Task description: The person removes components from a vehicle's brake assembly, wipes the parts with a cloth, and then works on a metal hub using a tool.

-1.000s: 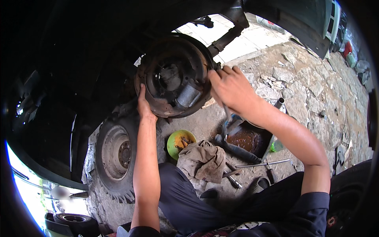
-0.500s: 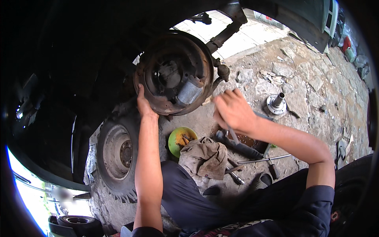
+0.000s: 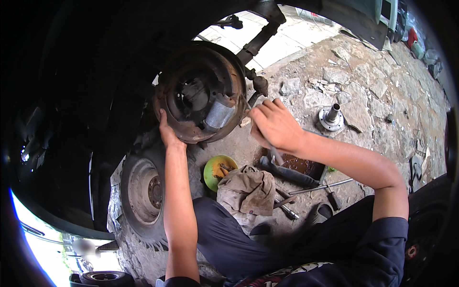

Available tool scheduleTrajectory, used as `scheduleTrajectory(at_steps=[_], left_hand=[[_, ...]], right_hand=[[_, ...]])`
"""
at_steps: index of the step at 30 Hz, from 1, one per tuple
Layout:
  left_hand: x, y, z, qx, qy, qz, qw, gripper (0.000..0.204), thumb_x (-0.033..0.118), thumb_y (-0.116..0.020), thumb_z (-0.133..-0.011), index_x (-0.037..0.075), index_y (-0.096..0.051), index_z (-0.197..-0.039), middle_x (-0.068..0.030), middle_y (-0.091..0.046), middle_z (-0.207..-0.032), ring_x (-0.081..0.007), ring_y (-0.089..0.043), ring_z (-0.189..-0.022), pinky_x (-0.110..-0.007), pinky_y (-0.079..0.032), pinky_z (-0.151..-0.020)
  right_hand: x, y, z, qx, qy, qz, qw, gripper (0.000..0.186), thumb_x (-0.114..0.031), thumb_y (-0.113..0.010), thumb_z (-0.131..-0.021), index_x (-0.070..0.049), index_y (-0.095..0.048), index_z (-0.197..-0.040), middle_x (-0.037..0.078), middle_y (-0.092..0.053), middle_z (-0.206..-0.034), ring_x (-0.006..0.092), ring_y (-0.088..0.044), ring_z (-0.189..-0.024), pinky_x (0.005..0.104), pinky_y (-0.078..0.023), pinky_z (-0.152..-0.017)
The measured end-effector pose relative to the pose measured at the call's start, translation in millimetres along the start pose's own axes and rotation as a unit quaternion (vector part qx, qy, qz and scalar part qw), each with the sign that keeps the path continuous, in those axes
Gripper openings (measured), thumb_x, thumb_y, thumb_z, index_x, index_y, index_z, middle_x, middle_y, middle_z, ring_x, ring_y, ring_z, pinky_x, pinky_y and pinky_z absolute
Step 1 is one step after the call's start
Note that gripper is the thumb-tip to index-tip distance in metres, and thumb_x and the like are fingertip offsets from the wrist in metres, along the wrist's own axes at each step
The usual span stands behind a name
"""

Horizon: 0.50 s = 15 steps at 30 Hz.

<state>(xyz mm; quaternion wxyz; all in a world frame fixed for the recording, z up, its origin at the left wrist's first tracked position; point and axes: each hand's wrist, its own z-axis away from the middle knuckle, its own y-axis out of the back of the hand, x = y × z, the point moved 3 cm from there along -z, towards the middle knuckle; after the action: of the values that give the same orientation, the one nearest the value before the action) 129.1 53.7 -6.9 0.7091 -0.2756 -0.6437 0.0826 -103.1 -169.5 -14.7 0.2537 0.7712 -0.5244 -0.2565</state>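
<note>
A round, rusty brake backing plate (image 3: 193, 137) hangs under the dark vehicle body, a grey metal cylinder (image 3: 220, 114) fixed on its lower right face. My left hand (image 3: 170, 132) grips its lower left rim, thumb on the front face and the other fingers hidden behind. Just off the plate's right edge, my right hand (image 3: 277, 125) is closed in a fist around a grey bar-like tool (image 3: 276, 156). The tool's lower end sticks out below the fist; its upper part is mostly hidden, so its kind is unclear.
Below lie a green bowl (image 3: 210, 173) with small parts, a crumpled brown rag (image 3: 248, 191), a tray of brownish liquid (image 3: 299, 163) and several hand tools. A flanged hub spindle (image 3: 331, 117) stands on the stony ground. A wheel (image 3: 143, 191) rests at left.
The view has shifted slightly, moving the plate left in the picture. My left hand keeps its grip on the rim. My right fist has moved a little closer to the plate's edge.
</note>
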Motion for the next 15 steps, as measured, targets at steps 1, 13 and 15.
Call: scheduleTrajectory(at_steps=[1,13,15], left_hand=[[-2,-2,1,0.000,-0.001,-0.003,1.000,0.066,0.050,-0.055,-0.102,0.006,-0.045,-0.150,-0.0122,-0.051,-0.150,-0.0329,-0.050,-0.136,-0.049,-0.040,-0.114],[0,-10,10,0.038,-0.016,-0.046,0.998,0.067,0.051,-0.054,-0.102,0.007,-0.043,-0.151,-0.0115,-0.049,-0.152,-0.0327,-0.049,-0.137,-0.049,-0.039,-0.114],[-1,-13,11,0.039,-0.010,-0.043,0.998,0.066,0.051,-0.054,-0.102,0.008,-0.044,-0.151,-0.0112,-0.049,-0.152,-0.0326,-0.049,-0.137,-0.049,-0.039,-0.114]], right_hand=[[6,2,-1,0.001,-0.007,-0.007,1.000,0.030,-0.017,-0.068,-0.082,-0.001,-0.056,-0.104,0.014,-0.062,-0.092,0.0314,-0.060,-0.089,0.0429,-0.043,-0.078],[24,-3,-3,0.094,0.089,-0.055,0.990,0.035,0.003,-0.068,-0.072,0.000,-0.055,-0.105,0.010,-0.055,-0.077,0.0308,-0.058,-0.074,0.0429,-0.045,-0.066],[25,-7,0,0.111,0.089,-0.096,0.985,0.035,0.005,-0.067,-0.072,0.000,-0.055,-0.105,0.009,-0.054,-0.075,0.0311,-0.058,-0.074,0.0437,-0.046,-0.066]])
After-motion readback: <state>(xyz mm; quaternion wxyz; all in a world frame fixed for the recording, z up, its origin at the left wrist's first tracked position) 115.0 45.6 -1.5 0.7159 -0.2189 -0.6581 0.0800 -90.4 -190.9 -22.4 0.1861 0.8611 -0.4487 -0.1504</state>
